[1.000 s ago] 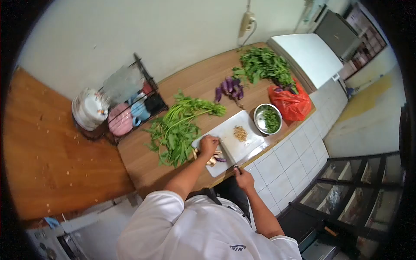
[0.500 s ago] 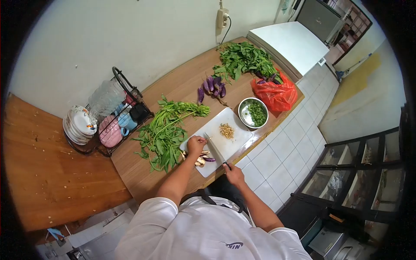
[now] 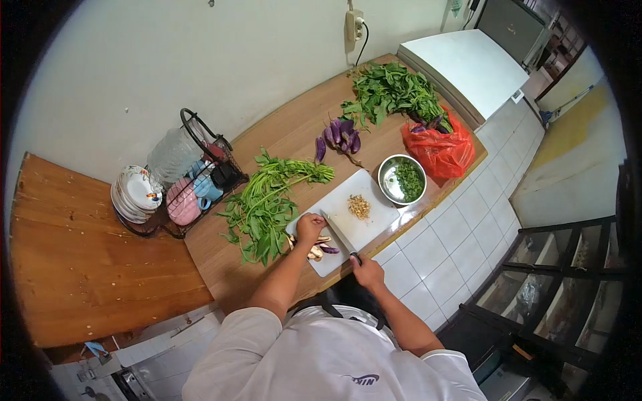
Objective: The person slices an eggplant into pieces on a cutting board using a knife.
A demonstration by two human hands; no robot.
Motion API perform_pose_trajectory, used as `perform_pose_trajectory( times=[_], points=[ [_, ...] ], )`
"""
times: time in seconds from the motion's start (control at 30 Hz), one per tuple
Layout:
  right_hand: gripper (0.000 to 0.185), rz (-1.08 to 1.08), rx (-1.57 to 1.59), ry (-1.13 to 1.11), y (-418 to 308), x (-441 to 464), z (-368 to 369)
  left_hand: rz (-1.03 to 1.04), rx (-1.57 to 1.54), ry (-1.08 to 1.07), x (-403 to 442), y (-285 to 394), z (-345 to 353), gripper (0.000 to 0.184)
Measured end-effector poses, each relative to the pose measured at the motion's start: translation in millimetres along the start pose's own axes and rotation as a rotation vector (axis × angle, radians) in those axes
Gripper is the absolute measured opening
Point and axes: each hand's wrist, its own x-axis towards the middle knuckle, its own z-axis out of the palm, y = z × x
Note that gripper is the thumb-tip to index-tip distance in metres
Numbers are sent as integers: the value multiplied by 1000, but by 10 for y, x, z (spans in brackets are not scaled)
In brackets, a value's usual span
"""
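Observation:
My right hand grips the dark handle of a knife, whose blade slants across a white cutting board. My left hand is closed near the blade's tip, fingers pinched together; what they hold is too small to make out. Beside and below that hand lie pale cut eggplant pieces and a purple piece. On the board's far side, past the blade, is a small heap of chopped yellowish bits.
A metal bowl of chopped greens stands by the board's right end. Leafy greens lie left, purple eggplants behind. A red plastic bag and more greens are at the far right. A dish rack stands far left.
The whole view has shifted slightly, so things sit a little further right. Both hands and the knife keep nearly the same place over the board.

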Motion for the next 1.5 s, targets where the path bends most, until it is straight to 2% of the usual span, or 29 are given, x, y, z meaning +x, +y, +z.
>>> perform_pose_trajectory(
  times=[0.1, 0.17, 0.6, 0.67, 0.87, 0.97, 1.07, 1.17, 1.3, 1.5],
  points=[
    [60, -21, 27, -44, 75, 145, 16, -36, -45, -15, -8, 74, -11, 15],
    [59, -28, 68, 13, 143, 151, 58, -63, -79, -24, -9, 67, -7, 15],
    [57, -57, 90, -84, 399, 39, -15, 123, -53, 10, -100, 95, -85, 14],
    [55, -51, 96, -187, 348, 25, -112, 135, 2, -5, -129, 144, -136, 12],
    [55, -93, 35, -50, 234, 13, -98, 113, 39, -13, -113, 68, -105, 14],
    [56, -72, -18, -84, 95, 37, -179, 83, -16, -40, -66, 11, -73, 16],
    [58, -49, 83, 18, 191, 173, 11, 16, -73, -70, -77, 171, -155, 16],
    [58, -54, 150, 30, 276, 153, 31, 7, -40, -94, -25, 26, -100, 17],
    [57, -45, 70, -105, 300, 34, -5, 45, -33, -89, -24, -22, -115, 16],
    [59, -11, 20, -55, 178, -103, 40, 61, -93, -70, -9, -26, -101, 15]
  ],
)
